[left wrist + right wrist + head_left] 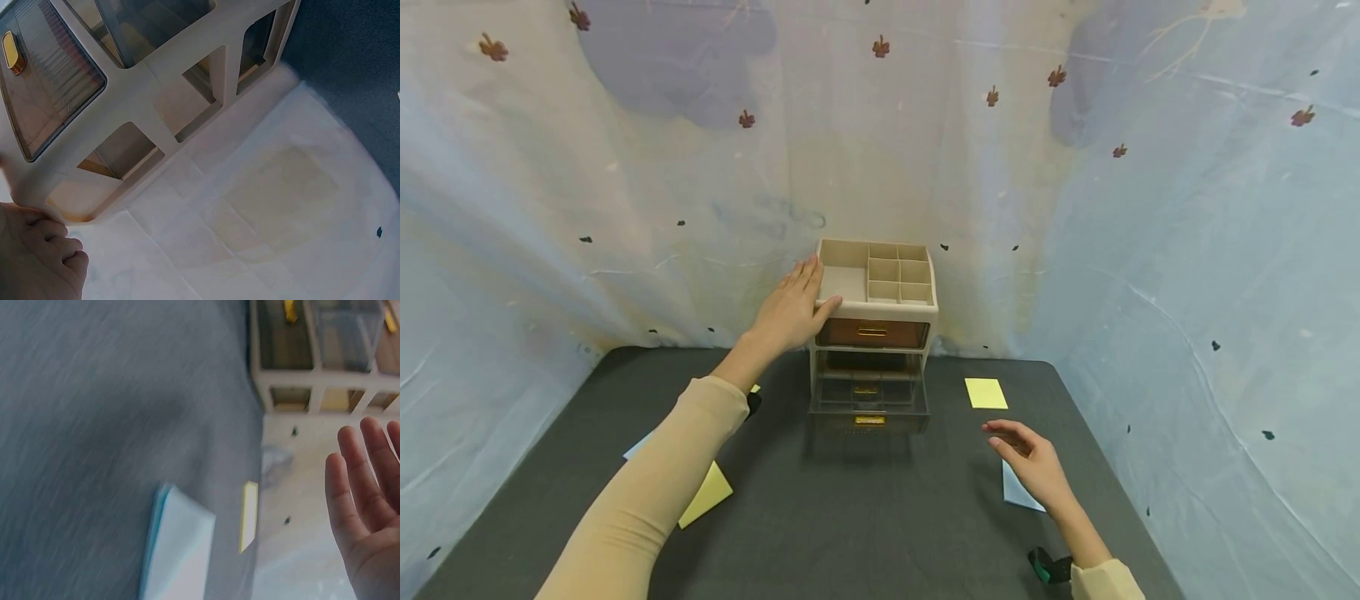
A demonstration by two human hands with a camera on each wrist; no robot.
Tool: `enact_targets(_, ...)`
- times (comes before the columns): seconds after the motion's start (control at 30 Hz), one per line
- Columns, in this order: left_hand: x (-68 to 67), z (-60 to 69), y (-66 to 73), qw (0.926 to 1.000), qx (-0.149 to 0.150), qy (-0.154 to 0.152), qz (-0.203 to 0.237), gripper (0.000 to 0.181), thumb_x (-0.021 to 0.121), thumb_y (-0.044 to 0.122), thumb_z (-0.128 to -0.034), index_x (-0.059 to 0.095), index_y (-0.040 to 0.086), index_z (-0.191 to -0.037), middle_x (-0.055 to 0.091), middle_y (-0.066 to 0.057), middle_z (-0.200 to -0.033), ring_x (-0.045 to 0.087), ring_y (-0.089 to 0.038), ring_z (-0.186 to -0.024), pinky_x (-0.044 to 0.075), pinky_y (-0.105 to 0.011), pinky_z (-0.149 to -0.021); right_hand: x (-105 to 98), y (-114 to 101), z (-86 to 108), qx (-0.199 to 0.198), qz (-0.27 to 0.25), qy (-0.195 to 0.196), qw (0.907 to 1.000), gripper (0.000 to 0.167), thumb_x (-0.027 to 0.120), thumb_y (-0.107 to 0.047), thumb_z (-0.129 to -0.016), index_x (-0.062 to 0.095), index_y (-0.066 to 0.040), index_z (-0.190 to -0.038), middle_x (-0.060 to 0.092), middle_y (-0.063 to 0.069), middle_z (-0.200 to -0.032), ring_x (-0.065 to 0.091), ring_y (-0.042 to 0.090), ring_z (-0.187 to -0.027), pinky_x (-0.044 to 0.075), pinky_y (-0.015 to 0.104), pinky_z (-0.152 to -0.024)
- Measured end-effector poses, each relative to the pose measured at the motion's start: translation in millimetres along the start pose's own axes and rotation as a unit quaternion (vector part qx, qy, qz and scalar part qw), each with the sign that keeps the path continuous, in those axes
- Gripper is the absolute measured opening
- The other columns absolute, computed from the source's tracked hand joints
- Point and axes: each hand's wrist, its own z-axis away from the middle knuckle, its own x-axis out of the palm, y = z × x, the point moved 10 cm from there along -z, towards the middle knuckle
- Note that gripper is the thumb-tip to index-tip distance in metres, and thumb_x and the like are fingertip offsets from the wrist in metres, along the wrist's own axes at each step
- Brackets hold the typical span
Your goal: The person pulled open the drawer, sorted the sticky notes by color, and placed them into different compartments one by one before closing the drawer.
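Note:
A cream drawer organizer (877,310) with an open compartment tray on top stands at the far side of the dark table. Its brown-looking upper drawer (842,333) is closed, while a clear drawer (895,396) below juts out toward me. My left hand (793,307) rests on the organizer's upper left edge, fingers extended along the side and thumb on the front rim. In the left wrist view, that hand (40,256) touches the top corner. My right hand (1033,467) hovers over the table's right side, holding nothing; its fingers (353,487) are loosely extended in the right wrist view.
To the right lie a yellow paper pad (986,393) and a blue pad (1018,487). On the left are a yellow pad (707,496) and a blue one (638,446) partly hidden by my arm. A patterned curtain (880,167) hangs behind and beside the table.

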Motion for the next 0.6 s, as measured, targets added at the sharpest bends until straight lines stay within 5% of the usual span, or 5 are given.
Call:
enact_targets(0.4, 2.2, -1.0, -1.9, 0.9999, 0.005, 0.009, 0.003, 0.087, 0.025, 0.063, -0.1091, 0.007, 0.000, -0.166, 0.002, -0.018, -0.174, 0.005, -0.037, -0.160, 0.009, -0.050, -0.130, -37, 57, 13.9, 0.050, 0.121, 0.031, 0.9908, 0.029, 0.074, -0.012, -0.098, 0.071, -0.005, -0.126, 0.074, 0.014, -0.121, 0.068, -0.002, -0.099, 0.059, 0.022, -0.081)
enact_targets(0.6, 1.5, -0.6, -1.4, 0.9999, 0.006, 0.009, 0.004, 0.087, 0.027, 0.062, -0.1091, 0.008, -0.001, -0.166, 0.003, -0.019, -0.173, 0.005, -0.038, -0.160, 0.011, -0.051, -0.129, -48, 71, 16.0, 0.059, 0.171, 0.027, 0.9832, 0.028, 0.076, -0.007, -0.095, 0.072, -0.002, -0.123, 0.075, 0.016, -0.116, 0.073, 0.011, -0.096, 0.060, 0.024, -0.076)
